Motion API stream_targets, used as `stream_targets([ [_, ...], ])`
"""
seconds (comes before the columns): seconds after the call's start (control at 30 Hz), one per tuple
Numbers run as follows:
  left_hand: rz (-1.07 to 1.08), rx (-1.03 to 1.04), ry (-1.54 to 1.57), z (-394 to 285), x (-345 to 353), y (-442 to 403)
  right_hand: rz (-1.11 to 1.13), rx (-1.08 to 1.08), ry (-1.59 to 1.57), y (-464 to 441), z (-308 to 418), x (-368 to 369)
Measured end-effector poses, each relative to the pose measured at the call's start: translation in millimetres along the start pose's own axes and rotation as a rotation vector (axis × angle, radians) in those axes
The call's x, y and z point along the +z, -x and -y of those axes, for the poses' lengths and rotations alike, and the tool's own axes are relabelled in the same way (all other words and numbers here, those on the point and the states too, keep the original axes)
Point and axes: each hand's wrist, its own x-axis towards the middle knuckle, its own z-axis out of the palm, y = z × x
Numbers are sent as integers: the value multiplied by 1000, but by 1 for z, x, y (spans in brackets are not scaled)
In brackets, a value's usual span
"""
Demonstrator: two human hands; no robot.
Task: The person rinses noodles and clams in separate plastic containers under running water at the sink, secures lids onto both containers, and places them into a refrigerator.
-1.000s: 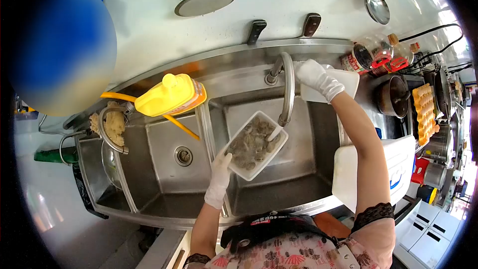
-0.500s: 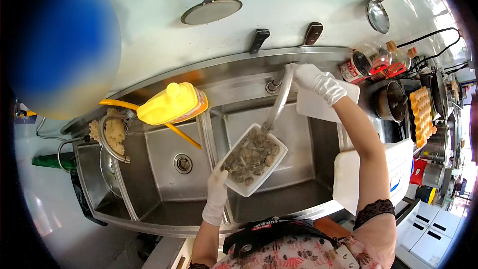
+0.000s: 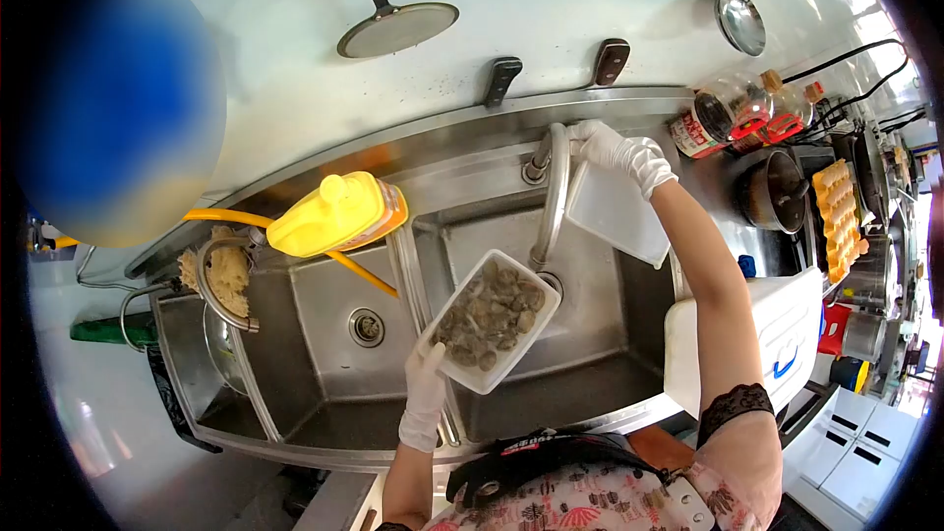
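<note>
My left hand, in a white glove, grips the near left corner of a white rectangular container. Many clams sit in it, apparently in cloudy water. The container is held over the divider and the right sink basin, turned at a slant. My gloved right hand is closed at the base of the faucet; its fingertips are partly hidden. The faucet's spout ends just beyond the container's far right side. Below my right hand, a translucent white lid or tray slants over the basin's right edge.
A yellow jug and a yellow hose are at the middle basin. A strainer holds pale material at left. White box, bottles and a pot stand right. Two knife handles stick up behind the sink.
The white lid has slid left and downward, tilting into the basin. The container has shifted slightly left, so the spout now ends beside its rim. My right hand stays at the faucet.
</note>
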Motion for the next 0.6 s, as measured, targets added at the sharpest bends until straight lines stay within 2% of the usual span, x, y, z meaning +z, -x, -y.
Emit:
stream_targets([
  [0.13,1,-22,-12,6,-8,-3,101,-51,-210,-13,-21,2],
  [0.2,0,-22,0,3,-6,-1,22,-127,-294,-9,-18,3],
  [0.33,-9,-26,35,3,-2,-1,-10,-59,-440,-12,-27,11],
  [0.4,0,-19,40,4,-5,-2,-142,-39,-292,-15,-33,18],
  [0.43,8,-12,42,4,-6,-1,-138,-39,-292,-17,-35,23],
  [0.5,-3,-7,49,3,-8,1,-290,70,-370,-20,-37,33],
  [0.6,-33,-30,53,2,-10,6,-334,107,-418,-15,-22,36],
])
